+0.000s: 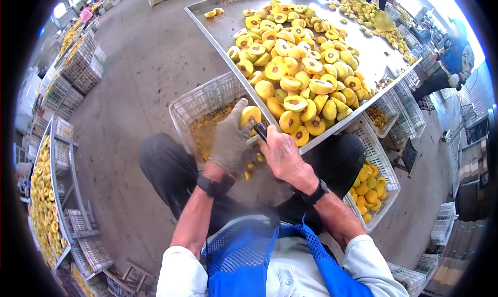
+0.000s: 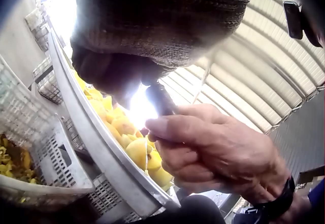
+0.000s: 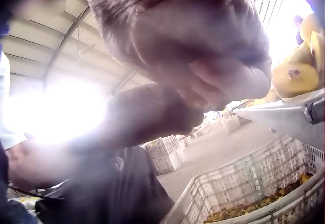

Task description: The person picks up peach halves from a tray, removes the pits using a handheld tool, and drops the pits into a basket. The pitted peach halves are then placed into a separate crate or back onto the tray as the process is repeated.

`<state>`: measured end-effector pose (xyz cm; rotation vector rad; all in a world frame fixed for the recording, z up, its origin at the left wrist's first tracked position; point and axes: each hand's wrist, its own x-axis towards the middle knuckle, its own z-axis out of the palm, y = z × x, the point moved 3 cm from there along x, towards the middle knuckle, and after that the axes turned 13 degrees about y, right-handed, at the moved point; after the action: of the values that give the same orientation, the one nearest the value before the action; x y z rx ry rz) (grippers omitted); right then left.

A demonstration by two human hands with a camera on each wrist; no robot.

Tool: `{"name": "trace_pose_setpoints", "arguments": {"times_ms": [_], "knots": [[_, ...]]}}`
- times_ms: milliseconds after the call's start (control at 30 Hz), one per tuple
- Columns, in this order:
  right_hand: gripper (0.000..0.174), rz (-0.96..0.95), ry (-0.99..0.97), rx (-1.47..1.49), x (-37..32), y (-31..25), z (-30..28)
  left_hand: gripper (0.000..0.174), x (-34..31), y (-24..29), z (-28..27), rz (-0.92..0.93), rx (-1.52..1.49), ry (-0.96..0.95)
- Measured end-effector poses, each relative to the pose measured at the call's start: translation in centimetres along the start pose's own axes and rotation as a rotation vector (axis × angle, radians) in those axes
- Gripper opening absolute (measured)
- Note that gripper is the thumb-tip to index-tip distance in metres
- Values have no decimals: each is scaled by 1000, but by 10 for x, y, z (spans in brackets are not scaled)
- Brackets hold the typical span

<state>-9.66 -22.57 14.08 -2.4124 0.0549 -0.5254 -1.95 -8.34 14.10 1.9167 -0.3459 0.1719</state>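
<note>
My left hand (image 1: pixel 228 141), in a knitted grey glove, holds a yellow peach half (image 1: pixel 250 115) with its cut face up, over the near edge of the metal table. A black-handled tool (image 1: pixel 261 131) is gripped in my bare right hand (image 1: pixel 284 154), its front end right at the peach half; the exact kind of tool cannot be told. In the left wrist view the dark handle (image 2: pixel 161 99) sticks out of the right fingers towards the glove (image 2: pixel 162 31). The right wrist view shows curled right fingers (image 3: pixel 228 76), with the peach half hidden.
A raised metal table (image 1: pixel 212 35) bears a heap of peach halves (image 1: pixel 295 64). Below its left edge stands a white crate (image 1: pixel 181 108) with brown-yellow scraps. Another crate (image 1: pixel 391 193) of yellow fruit stands by my right knee. Stacked crates (image 1: pixel 83 64) line the left; a person (image 1: pixel 456 58) is at right.
</note>
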Motion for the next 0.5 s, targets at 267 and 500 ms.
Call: {"name": "trace_pose_setpoints", "arguments": {"times_ms": [267, 500], "knots": [[19, -100, -95, -43, -4, 6, -1, 59, 2, -10, -6, 113, 133, -97], [14, -94, -153, -201, 3, 3, -6, 60, 6, 5, -7, 132, 209, -141]]}}
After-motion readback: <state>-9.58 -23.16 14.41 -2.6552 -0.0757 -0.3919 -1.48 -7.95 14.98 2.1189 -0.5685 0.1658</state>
